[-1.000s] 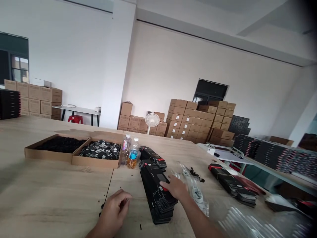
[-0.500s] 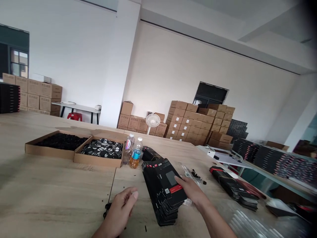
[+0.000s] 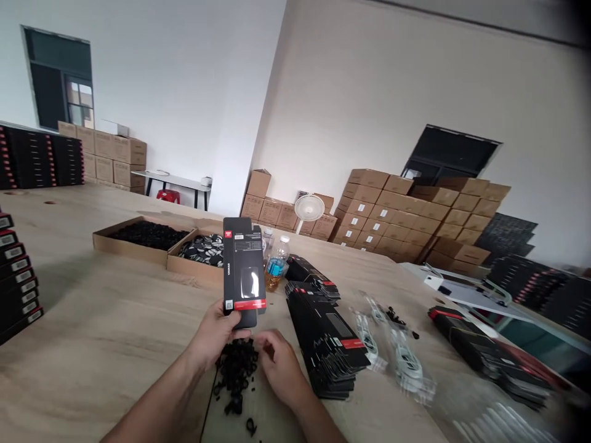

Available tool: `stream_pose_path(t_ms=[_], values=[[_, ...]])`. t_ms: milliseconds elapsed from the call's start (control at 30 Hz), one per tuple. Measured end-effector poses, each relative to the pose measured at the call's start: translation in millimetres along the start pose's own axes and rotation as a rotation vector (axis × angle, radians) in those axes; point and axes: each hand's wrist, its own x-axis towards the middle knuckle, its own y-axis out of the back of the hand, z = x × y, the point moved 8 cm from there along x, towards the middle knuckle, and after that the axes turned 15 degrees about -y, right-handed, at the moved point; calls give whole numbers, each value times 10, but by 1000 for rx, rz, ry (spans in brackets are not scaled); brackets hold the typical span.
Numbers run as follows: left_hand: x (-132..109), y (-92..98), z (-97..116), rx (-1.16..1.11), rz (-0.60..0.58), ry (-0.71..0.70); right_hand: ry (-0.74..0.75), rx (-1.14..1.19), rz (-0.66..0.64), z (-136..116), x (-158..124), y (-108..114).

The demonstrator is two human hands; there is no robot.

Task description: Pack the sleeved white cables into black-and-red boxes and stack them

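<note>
My left hand (image 3: 216, 332) is closed on the lower end of a black flat carton (image 3: 244, 271) and holds it upright above the table. The carton has a red band, a pale window and printed text. Just right of its lower end, my right hand (image 3: 279, 363) has its fingers curled inward; whether anything is between them is hidden. Under both hands lies a pile of small black clip-like parts (image 3: 236, 363), with a few loose ones nearer me. To the right is a fanned stack of similar black cartons (image 3: 323, 338).
Behind the raised carton stand two open trays, one of black parts (image 3: 148, 235) and one of black-and-white pieces (image 3: 201, 251), beside a bottle (image 3: 277, 264). Bagged white cables (image 3: 406, 363) and a banded carton bundle (image 3: 484, 351) lie right. Black boxes (image 3: 18, 277) are stacked left.
A carton is now upright in my left hand, which was empty before. My right hand has left the carton stack and moved left, beside the black parts. The view has shifted.
</note>
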Motion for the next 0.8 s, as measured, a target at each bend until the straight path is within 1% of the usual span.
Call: stream_pose_path(t_ms=[67,167,267,367,467,533,700,800], values=[[-20,-43,-80,20,3,9,27,-160,-74,11,-76,-118],[-81,-117,-185,59,9,26,11,-312,-68,-1,-111,-154],[-118,-121,-238,98,26,37,-3,-367,-29,-14,-107,-89],[-126,-89,-265,110,27,56,-56,-444,-12,39,-110,40],[-128,-71,-285,110,4,76,-104,-513,-31,103,-132,166],[-128,-88,-288,102,-36,75,-112,-533,-40,121,-147,220],[-121,-135,-314,84,-119,54,-112,-582,-12,124,-178,250],[-97,-134,-313,129,-141,-7,-91,-574,-1,96,-196,230]])
